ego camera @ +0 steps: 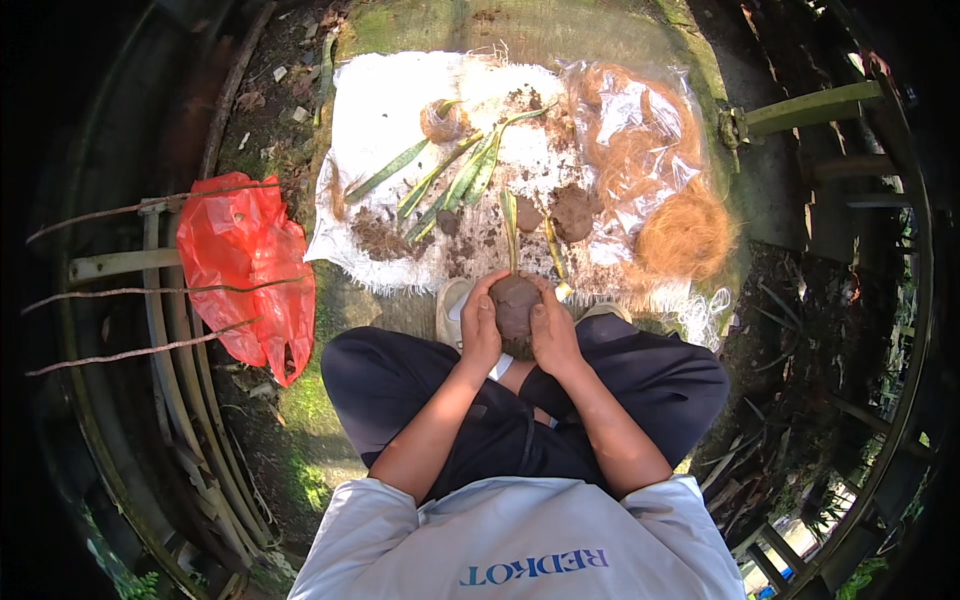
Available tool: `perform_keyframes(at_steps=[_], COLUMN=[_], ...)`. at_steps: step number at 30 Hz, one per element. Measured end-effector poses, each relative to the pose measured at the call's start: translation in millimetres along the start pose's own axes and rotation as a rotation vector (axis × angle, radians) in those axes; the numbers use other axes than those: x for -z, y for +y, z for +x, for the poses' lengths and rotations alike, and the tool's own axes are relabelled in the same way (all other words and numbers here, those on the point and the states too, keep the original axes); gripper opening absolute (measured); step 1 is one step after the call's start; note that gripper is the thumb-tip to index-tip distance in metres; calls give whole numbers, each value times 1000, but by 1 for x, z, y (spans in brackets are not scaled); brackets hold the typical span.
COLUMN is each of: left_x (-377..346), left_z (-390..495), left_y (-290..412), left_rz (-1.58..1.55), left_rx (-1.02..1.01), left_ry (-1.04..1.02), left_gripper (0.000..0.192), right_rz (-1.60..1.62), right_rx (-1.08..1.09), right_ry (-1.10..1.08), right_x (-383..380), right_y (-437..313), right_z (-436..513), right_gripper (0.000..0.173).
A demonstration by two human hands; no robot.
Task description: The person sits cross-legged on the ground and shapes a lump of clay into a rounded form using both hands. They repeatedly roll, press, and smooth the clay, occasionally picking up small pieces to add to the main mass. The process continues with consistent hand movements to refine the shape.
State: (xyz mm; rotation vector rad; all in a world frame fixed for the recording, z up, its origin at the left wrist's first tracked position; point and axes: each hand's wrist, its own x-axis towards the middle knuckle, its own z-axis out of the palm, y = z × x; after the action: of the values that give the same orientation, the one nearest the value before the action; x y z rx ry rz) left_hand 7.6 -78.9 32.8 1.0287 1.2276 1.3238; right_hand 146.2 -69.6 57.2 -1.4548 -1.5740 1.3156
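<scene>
My left hand and my right hand cup a ball of dark clay-like soil from both sides, above my crossed legs. A variegated snake plant leaf stands up at the ball's far side. Just beyond my hands, a yellowish leaf piece lies on a white woven sack. Farther on are two soil lumps, the larger one at the right and the smaller one beside it. Several long green leaves lie near a fibre-wrapped ball.
A clear plastic bag of brown coconut fibre lies at the sack's right, with a loose fibre clump nearer me. A red plastic bag hangs at the left by thin rods. Slatted railings flank the mossy concrete slab.
</scene>
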Motion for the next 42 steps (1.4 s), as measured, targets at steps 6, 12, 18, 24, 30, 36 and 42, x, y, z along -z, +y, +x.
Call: perform_keyframes(at_steps=[6, 12, 18, 24, 30, 36, 42], left_x=[-8, -8, -5, -16, -10, -7, -1], left_z=[-1, 2, 1, 12, 11, 12, 13], left_y=[-11, -16, -24, -9, -8, -16, -19], left_rz=[26, 153, 139, 286, 287, 338, 302], left_rx=[-63, -133, -49, -174, -243, -240, -191], left_ry=[118, 155, 114, 156, 114, 101, 44], left_gripper=[69, 76, 76, 74, 75, 73, 71], right_rz=[116, 93, 73, 276, 417, 376, 390], right_rx=[125, 63, 18, -40, -81, -136, -156], right_ry=[185, 200, 203, 217, 167, 220, 216], right_x=[-25, -28, -30, -28, -31, -37, -42], right_y=[14, 12, 21, 28, 25, 31, 31], right_z=[3, -2, -4, 3, 3, -6, -13], right_gripper=[50, 44, 42, 48, 51, 44, 44])
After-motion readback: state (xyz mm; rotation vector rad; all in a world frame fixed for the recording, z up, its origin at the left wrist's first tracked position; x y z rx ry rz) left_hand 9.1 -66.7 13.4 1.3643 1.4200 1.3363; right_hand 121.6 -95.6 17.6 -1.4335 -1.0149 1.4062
